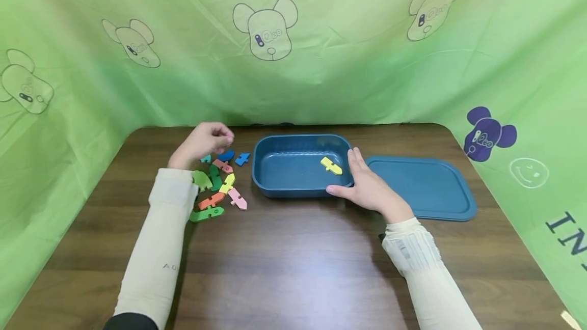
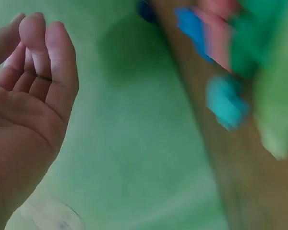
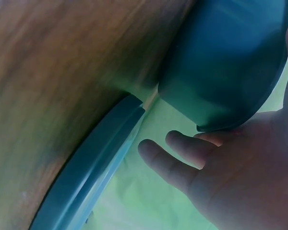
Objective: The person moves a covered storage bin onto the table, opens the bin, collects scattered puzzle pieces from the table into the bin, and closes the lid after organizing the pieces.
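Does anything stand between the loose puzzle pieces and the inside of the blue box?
Only the left wall of the blue box; bare tabletop lies between it and the puzzle pieces. The right hand touches the box's right end and the lid lies farther right, both out of that path.

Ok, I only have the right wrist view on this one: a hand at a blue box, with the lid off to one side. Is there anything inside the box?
Observer: Yes, the head view shows one yellow piece in the right half of the box.
Operator: And where is the left hand?
Observer: In the head view, the left hand is near the far end of the loose pieces, left of the box.
Operator: Has it got one?
Observer: None that I can see; the left wrist view shows its palm side with no piece there.
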The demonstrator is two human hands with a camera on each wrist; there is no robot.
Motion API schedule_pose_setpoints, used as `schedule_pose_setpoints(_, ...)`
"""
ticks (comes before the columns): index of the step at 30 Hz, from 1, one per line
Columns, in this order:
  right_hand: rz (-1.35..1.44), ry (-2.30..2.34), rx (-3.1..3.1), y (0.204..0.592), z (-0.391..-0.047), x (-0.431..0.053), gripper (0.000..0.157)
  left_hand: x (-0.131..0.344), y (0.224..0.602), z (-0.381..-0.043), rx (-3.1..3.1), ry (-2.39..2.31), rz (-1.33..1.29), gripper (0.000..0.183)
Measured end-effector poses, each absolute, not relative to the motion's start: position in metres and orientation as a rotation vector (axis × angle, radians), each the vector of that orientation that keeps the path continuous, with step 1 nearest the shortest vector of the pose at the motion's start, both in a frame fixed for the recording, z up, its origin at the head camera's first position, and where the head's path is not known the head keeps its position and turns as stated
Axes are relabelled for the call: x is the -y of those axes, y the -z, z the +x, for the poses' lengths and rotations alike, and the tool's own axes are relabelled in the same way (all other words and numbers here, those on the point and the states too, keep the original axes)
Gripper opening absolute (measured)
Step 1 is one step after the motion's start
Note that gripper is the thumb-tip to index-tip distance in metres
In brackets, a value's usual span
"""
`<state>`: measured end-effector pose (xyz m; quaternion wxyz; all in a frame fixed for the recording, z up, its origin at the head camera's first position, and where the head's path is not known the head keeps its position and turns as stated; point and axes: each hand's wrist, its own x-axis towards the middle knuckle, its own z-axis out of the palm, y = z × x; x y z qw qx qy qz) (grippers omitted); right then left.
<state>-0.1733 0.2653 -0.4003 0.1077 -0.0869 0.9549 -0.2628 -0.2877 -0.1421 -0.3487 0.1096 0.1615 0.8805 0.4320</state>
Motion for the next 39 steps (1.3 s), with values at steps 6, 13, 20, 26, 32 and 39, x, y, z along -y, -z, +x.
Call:
schedule_pose_setpoints(6,-0.262,0.777,-2.799,0.400,-0.173,-0.265,0.123,0.193,0.377,-0.280,-2.611,-1.145,0.328,0.021)
schedule_pose_setpoints(13,-0.274,0.775,-2.805,0.399,-0.172,-0.265,0.125,0.227,0.401,-0.293,-2.615,-1.168,0.180,0.029)
schedule_pose_setpoints(20,-0.273,0.790,-2.796,0.398,-0.170,-0.265,0.125,0.230,0.409,-0.311,-2.627,-1.072,0.186,0.027)
schedule_pose_setpoints(26,-0.286,0.779,-2.802,0.396,-0.171,-0.264,0.122,0.226,0.412,-0.313,-2.693,-0.953,0.256,0.011)
schedule_pose_setpoints(32,-0.289,0.773,-2.814,0.396,-0.170,-0.263,0.122,0.227,0.413,-0.308,-2.737,-0.961,0.334,0.009)
schedule_pose_setpoints(39,-0.299,0.775,-2.823,0.396,-0.170,-0.264,0.122,0.233,0.411,-0.304,-2.761,-1.055,0.277,0.016)
